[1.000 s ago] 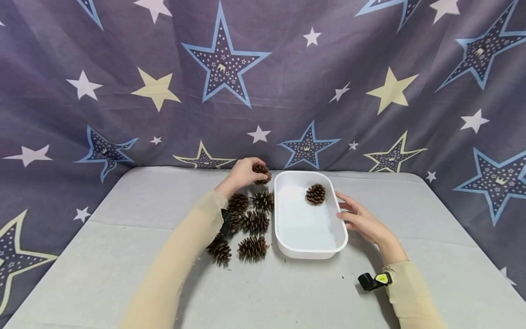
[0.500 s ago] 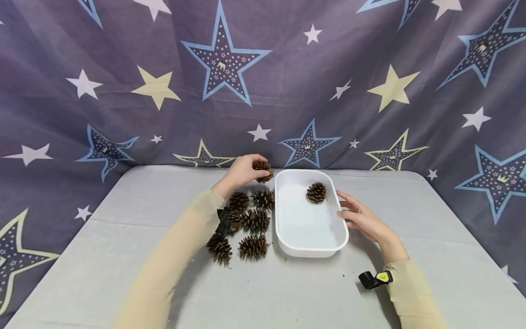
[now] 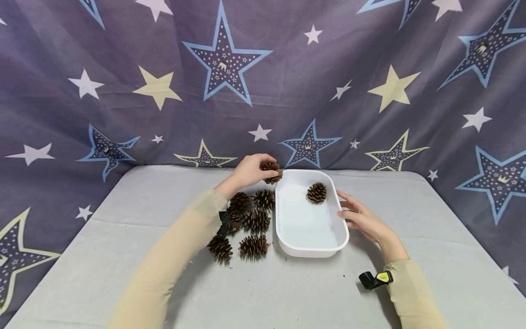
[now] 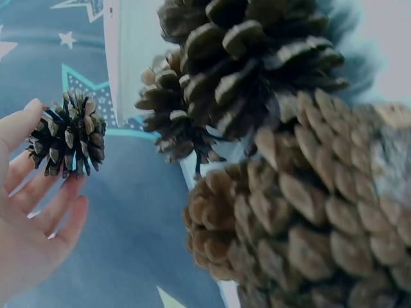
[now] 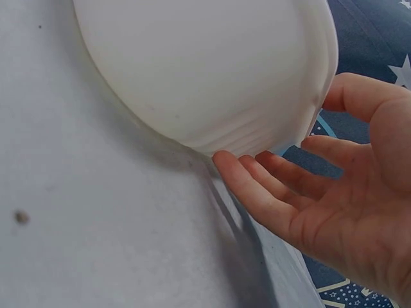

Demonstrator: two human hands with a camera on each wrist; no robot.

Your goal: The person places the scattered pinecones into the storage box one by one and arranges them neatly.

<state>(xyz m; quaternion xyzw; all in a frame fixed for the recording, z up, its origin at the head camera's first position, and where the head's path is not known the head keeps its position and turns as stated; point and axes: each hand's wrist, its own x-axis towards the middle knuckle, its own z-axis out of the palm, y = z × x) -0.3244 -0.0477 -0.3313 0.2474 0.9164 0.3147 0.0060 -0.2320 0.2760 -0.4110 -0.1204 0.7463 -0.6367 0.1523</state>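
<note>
A brown pine cone (image 3: 271,172) is pinched between the thumb and fingers of my left hand (image 3: 250,171), just off the far left corner of a white plastic tub (image 3: 311,252). In the left wrist view the held pine cone (image 4: 67,135) sits at the fingertips of the left hand (image 4: 38,212). Inside the tub, toward the far right, lies another pine cone (image 3: 317,193). My right hand (image 3: 361,220) rests against the tub's right side. In the right wrist view, fairly straight fingers of the right hand (image 5: 359,186) touch the outer wall, with the thumb at the rim.
Several pine cones (image 3: 253,247) lie grouped left of the tub, beneath and beside the left forearm. All stand on a grey cloth-covered table (image 3: 304,297). A purple curtain (image 3: 287,82) with stars hangs right behind the table's far edge.
My left hand has lifted the pine cone slightly and carried it right, toward the tub's far left corner. The right hand and the tub have stayed in place.
</note>
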